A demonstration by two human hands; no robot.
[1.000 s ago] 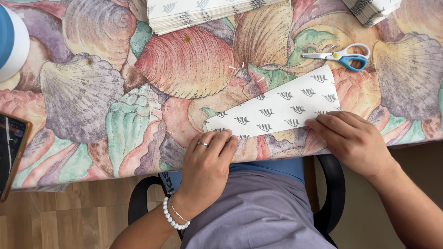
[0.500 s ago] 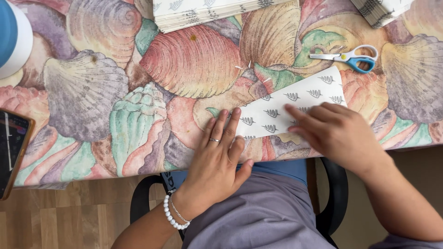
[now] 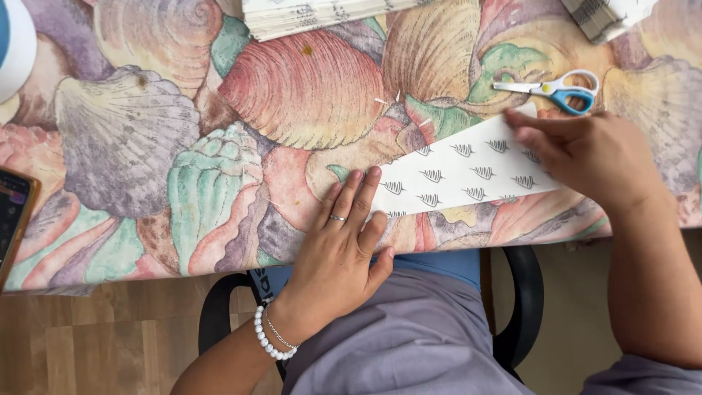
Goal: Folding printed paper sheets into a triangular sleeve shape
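Left hand (image 3: 342,252) and right hand (image 3: 585,157), both flat with fingers extended, press opposite ends of the patterned white paper strip (image 3: 468,172) onto the shell-print tablecloth (image 3: 219,161).

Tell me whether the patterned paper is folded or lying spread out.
Folded, most likely. The patterned paper lies as a narrow flat strip, pressed down by the left hand at one end and the right hand at the other.

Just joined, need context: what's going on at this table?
A seated person is pressing a folded white patterned paper sheet flat on the seashell-print tablecloth. The left hand lies flat at the sheet's left end; the right hand presses its right end. Blue-and-white-handled scissors lie untouched just beyond the right hand. Stacks of similar paper sit at the table's far edge.
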